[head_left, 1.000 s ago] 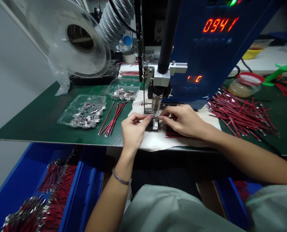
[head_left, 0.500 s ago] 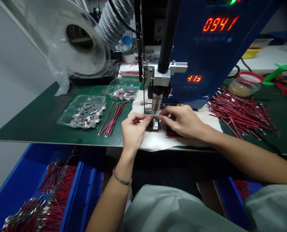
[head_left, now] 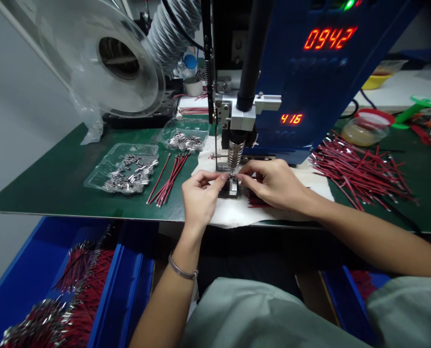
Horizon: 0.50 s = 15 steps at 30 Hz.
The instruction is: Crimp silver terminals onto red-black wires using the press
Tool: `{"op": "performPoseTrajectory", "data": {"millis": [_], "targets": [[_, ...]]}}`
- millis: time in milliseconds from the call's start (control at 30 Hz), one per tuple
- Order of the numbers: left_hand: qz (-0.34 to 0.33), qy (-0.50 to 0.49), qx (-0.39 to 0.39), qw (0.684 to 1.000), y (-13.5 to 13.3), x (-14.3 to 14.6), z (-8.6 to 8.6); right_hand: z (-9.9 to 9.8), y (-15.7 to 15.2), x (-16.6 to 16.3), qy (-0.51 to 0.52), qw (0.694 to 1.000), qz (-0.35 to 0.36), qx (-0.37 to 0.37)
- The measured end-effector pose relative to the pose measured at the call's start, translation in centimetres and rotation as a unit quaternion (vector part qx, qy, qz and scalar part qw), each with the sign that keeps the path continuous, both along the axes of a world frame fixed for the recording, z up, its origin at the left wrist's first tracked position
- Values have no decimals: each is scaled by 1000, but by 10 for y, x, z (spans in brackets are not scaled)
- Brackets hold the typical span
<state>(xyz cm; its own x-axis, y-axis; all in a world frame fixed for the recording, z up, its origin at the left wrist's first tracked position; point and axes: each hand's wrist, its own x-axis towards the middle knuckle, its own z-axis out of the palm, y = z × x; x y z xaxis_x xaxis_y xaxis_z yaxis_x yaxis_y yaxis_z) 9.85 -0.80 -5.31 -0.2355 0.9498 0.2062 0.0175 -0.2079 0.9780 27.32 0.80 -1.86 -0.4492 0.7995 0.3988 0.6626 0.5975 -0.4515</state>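
Observation:
Under the spring-wrapped tip (head_left: 236, 153) of a blue bench machine (head_left: 291, 82), both hands meet at a small metal fixture (head_left: 233, 186). My left hand (head_left: 201, 197) comes from the left with thumb and forefinger pinched at the fixture's edge. From the right, my right hand (head_left: 275, 183) pinches too, its fingertips almost touching the left ones. Whatever lies between the fingertips is too small and too covered to make out. Beneath my right hand, short red-and-black wires (head_left: 258, 199) lie on a white cloth (head_left: 230, 216).
Clear trays of small metal parts (head_left: 130, 169) and a few wires (head_left: 171, 179) lie to the left. A large pile of red wires (head_left: 360, 169) and a lidded jar (head_left: 365, 129) are at right. A clear reel (head_left: 92, 53) hangs upper left. Blue bins (head_left: 22, 261) stand below the table.
The machine's upper red display went from 0941 to 0942, and the lower one now reads 416. Both hands stay at the fixture with hardly any movement.

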Motion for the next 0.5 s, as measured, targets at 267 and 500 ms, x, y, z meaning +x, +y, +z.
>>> {"op": "performPoseTrajectory", "data": {"millis": [267,500], "targets": [[-3,1,3,1000,0,-1,-2,-1,1,0,1,1000,-4,0],[-9,-4,-7,1000,0,-1,-1,-1,0,0,-1,1000,-9,-3]]}}
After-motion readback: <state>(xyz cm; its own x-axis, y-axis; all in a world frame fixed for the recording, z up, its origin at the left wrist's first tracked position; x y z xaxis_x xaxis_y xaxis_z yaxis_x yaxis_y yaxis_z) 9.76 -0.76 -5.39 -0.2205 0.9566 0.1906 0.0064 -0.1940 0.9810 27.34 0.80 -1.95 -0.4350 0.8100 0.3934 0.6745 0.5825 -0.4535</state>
